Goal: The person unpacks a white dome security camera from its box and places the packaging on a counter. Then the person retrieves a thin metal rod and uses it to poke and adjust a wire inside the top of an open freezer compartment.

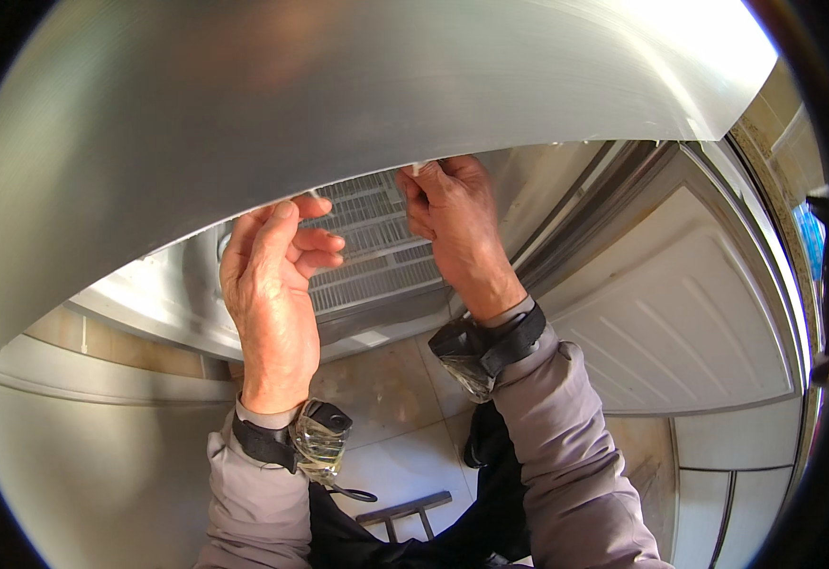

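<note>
A pale tiled floor (405, 455) shows at six o'clock, between grey-sleeved forearms, with a small dark metal stand (405, 512) lying on it. At three to four o'clock stands a white ribbed panel (680, 322), seemingly the inside of an open appliance door.

A broad sheet of brushed metal (338, 104) fills the top of the view from nine o'clock round to one o'clock, its lower edge curving down toward the left. Under that edge, at the centre, is a slatted metal grille (376, 256) set in a stainless housing.

The left hand (267, 294) is raised just left of centre, palm toward the sheet, fingers loosely curled with their tips at the sheet's lower edge; whether it actually grips the edge cannot be told, since the fingertips (312, 204) run under the metal. The right hand (452, 223), at about twelve o'clock from centre, is closed in a pinch on a small white piece (418, 168) right at the sheet's edge, just above the grille. Each wrist wears a black strap carrying a clear-cased device (318, 438).
</note>
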Tool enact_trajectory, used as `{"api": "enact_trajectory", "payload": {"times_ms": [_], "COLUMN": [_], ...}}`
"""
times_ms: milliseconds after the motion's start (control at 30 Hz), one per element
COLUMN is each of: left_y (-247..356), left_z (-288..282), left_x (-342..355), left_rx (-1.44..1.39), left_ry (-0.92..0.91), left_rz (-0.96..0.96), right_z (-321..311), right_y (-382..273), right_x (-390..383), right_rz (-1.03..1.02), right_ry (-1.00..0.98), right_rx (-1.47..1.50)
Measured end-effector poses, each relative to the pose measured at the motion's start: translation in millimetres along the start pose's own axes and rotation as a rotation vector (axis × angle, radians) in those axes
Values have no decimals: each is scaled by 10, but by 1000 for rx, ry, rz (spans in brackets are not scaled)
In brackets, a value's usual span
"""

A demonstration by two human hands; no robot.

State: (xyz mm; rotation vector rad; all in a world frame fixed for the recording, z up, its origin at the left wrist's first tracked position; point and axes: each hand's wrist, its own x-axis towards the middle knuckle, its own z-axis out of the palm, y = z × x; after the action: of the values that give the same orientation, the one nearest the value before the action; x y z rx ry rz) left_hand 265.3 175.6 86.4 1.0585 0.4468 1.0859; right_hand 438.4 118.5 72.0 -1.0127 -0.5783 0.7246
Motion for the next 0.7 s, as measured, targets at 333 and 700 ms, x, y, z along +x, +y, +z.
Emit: {"api": "enact_trajectory", "payload": {"times_ms": [333, 700], "left_y": [2, -5], "left_z": [24, 58], "left_x": [-4, -12], "left_rx": [-18, 0], "left_ry": [15, 33], "left_rz": [2, 0], "right_z": [80, 107], "right_y": [95, 87], "right_x": [-11, -26], "right_rz": [-48, -36], "right_ry": [25, 49], "right_rx": [2, -6]}}
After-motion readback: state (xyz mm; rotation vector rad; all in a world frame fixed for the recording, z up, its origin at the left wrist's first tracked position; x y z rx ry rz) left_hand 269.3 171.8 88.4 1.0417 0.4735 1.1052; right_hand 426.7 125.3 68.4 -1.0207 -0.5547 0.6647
